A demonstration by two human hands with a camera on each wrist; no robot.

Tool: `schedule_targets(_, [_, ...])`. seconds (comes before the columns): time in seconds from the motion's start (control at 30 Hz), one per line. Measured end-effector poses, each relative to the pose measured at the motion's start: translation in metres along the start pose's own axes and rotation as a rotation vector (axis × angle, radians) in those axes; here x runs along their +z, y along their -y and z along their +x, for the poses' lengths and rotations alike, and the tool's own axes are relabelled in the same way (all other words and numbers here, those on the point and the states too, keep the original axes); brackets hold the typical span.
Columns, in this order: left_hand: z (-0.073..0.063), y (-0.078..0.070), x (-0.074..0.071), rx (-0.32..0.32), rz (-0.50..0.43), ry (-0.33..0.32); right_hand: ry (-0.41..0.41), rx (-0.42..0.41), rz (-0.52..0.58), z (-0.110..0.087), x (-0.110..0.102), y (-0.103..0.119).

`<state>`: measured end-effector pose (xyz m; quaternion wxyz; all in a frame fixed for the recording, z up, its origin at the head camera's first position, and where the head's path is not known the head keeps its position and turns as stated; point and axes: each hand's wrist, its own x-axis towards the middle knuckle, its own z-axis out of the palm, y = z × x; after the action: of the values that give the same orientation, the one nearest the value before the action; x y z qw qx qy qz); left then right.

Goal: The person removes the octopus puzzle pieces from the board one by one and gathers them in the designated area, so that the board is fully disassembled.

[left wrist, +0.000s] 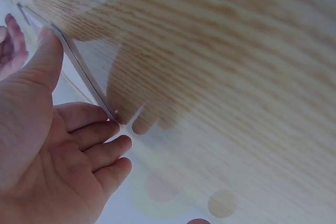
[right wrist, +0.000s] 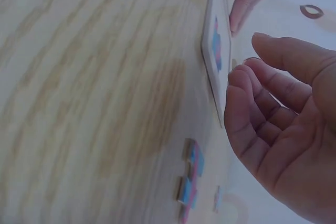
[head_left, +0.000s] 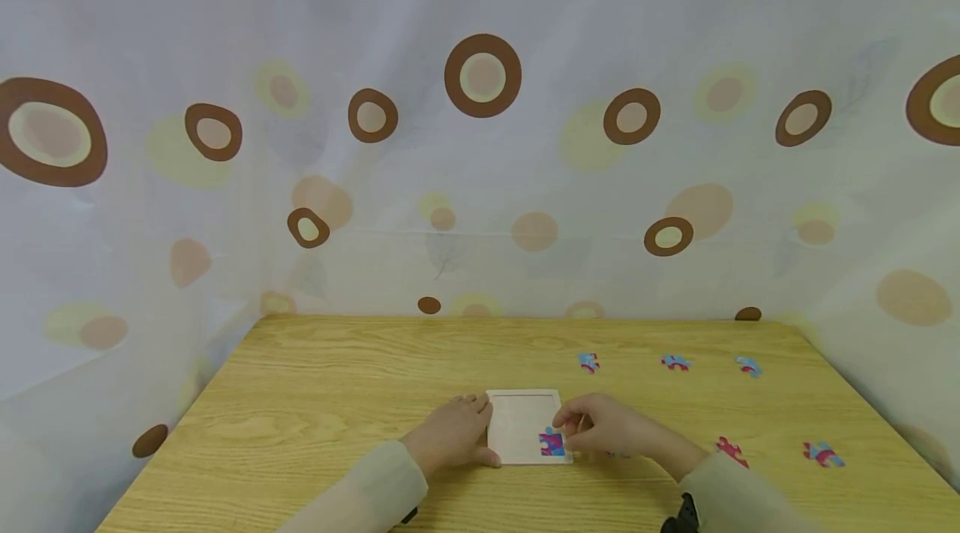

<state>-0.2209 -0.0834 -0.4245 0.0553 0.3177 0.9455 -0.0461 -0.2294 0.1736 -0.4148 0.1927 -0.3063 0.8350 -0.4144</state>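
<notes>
A square, pale puzzle tray [head_left: 517, 424] with a raised rim lies on the table. One purple, pink and blue puzzle piece [head_left: 552, 444] sits in its near right corner, a blue tab pointing away from me. Along the tray's left edge rests my left hand [head_left: 455, 433]; its thumb and fingertips touch the rim, the fingers fairly straight. My right hand [head_left: 603, 424] hovers at the tray's right edge beside that piece. In the right wrist view the right hand's fingers [right wrist: 241, 106] bend loosely, apart from the thumb, holding nothing.
Loose puzzle pieces lie to the right: a back row with a left piece [head_left: 588, 363], a middle one [head_left: 676, 363] and a right one [head_left: 748, 366]; nearer, a red piece [head_left: 732, 451] and a blue-red piece [head_left: 823, 455]. Another piece [head_left: 618, 455] is partly hidden under my right hand.
</notes>
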Motion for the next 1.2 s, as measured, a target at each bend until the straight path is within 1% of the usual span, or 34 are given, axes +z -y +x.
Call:
schedule_targets(0.17, [-0.001, 0.000, 0.000, 0.003, 0.009, -0.009, -0.006, 0.017, -0.031, 0.007, 0.006, -0.002])
schedule_targets(0.27, [-0.001, 0.000, 0.000, 0.005, 0.018, -0.013, -0.014, 0.045, -0.026, 0.010, 0.009, 0.000])
schedule_targets(0.43, [-0.001, 0.000, -0.002, 0.002, 0.011, -0.002, -0.027, 0.080, -0.012, 0.012, 0.011, 0.003])
schedule_targets(0.63, [-0.001, 0.000, -0.003, 0.000, 0.012, 0.010, -0.037, 0.068, -0.012, 0.013, 0.014, 0.003])
schedule_targets(0.87, [-0.002, 0.000, -0.004, 0.009, 0.018, 0.012, -0.106, 0.041, -0.079, 0.011, 0.010, 0.004])
schedule_targets(1.2, [-0.002, 0.001, -0.003, 0.014, 0.022, 0.011, -0.124, 0.035, 0.022, 0.009, 0.010, 0.010])
